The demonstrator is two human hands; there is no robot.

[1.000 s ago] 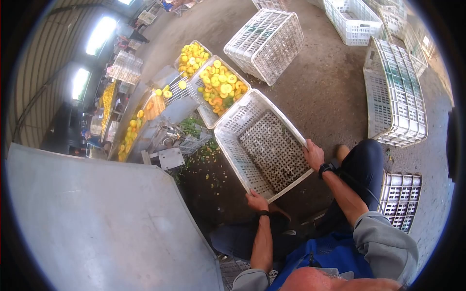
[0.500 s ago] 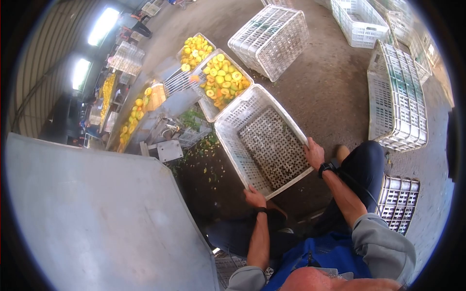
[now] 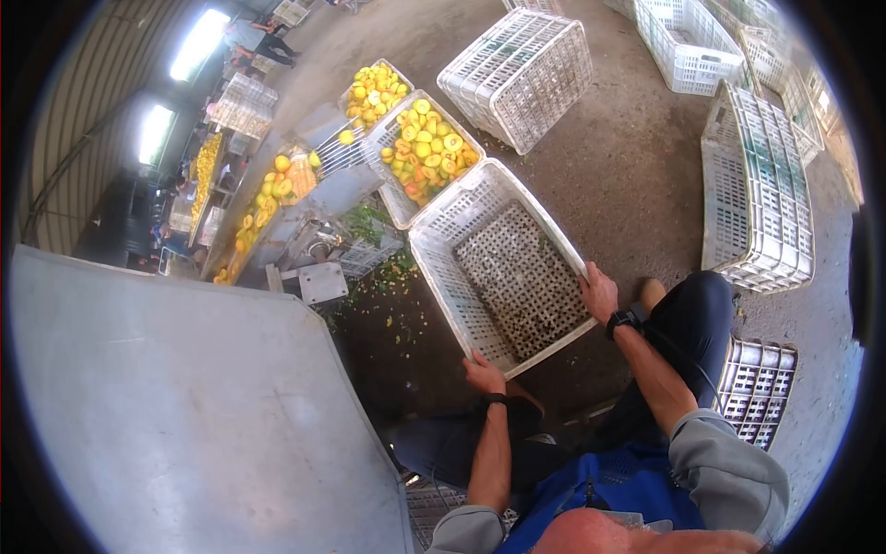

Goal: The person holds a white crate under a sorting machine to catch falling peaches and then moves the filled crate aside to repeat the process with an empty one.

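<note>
Bare dirt floor [image 3: 637, 185] underfoot. Left hand [image 3: 484, 374] clenched on near rim, right hand [image 3: 600, 291] on right rim of empty crate [image 3: 503, 268], tilted beside fruit-filled crate [image 3: 420, 152] at floor's middle.

Blue top, grey sleeves pushed up above the elbows, forearms bare. Dark trousers. Black watch on the wrist by the right hand [image 3: 600, 291]; thin dark band on the wrist by the left hand [image 3: 484, 374].
</note>
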